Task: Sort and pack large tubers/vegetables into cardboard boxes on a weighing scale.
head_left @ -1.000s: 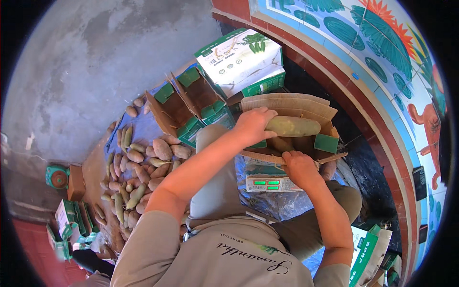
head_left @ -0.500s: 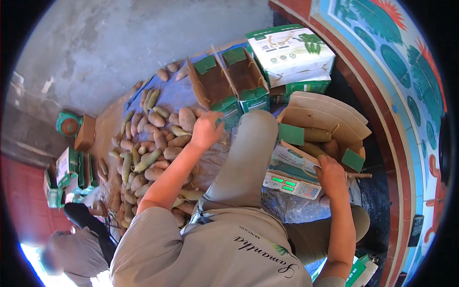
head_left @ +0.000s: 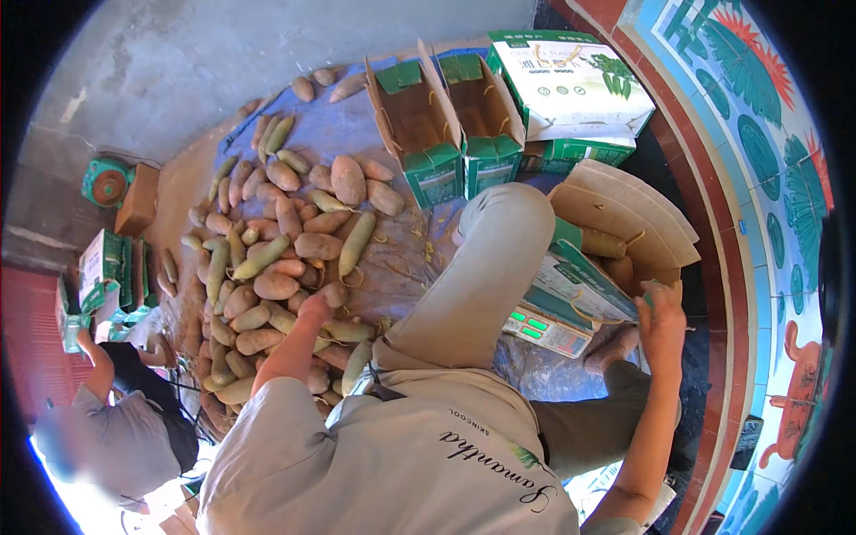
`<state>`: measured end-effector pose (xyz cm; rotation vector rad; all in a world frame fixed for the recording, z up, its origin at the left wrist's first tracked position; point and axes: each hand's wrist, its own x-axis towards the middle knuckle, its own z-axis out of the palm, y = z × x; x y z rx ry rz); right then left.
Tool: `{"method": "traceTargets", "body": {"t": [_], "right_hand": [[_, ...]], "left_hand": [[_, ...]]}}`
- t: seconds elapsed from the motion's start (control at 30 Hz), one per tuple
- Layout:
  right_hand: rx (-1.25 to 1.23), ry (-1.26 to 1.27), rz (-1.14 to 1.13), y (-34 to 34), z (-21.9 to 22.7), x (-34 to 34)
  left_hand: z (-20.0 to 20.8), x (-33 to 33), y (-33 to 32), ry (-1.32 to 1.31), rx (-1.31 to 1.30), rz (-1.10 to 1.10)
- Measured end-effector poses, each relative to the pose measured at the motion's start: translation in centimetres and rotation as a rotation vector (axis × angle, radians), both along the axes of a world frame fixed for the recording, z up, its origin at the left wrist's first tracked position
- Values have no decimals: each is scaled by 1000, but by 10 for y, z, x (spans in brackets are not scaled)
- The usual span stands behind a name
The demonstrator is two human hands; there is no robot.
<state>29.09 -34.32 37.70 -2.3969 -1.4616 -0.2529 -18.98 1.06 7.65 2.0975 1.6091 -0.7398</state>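
Observation:
My left hand (head_left: 327, 300) reaches down into a heap of large brownish-pink and greenish tubers (head_left: 275, 285); its fingers are hidden, so what it holds does not show. On the right, my right hand (head_left: 662, 314) has its fingers closed at the near corner of an open green-and-white carton (head_left: 580, 278). Several tubers (head_left: 604, 242) lie inside this carton, and its brown flaps stand up on the far side. The carton rests on a digital scale (head_left: 546, 333) with lit green displays.
Two open empty cartons (head_left: 419, 120) stand at the far middle, beside closed white-and-green boxes (head_left: 571, 85). A blue sheet (head_left: 392, 259) lies under the heap. My bent knee (head_left: 513, 214) rises between heap and scale. Another person (head_left: 134, 419) works at the lower left near more cartons (head_left: 107, 267).
My left hand has moved down and left into the heap from near the empty cartons. My right hand has shifted along the carton edge to its corner. The whole view has turned slightly.

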Motion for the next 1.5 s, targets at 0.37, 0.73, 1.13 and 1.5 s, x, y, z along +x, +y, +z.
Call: {"method": "traceTargets", "body": {"t": [0.37,0.73,1.13,1.5], "right_hand": [[57,-129,-357,-121,1,74],[-146,177,-499,-175,-49,72],[-177,193,-480,-173,-52,67],[-156,218,-506,-151,-39,54]], "left_hand": [[24,-16,-9,272,-104,117],[7,-53,-32,443,53,-246],[4,-73,-19,401,109,-579],[44,-47,31,187,283,-218]]}}
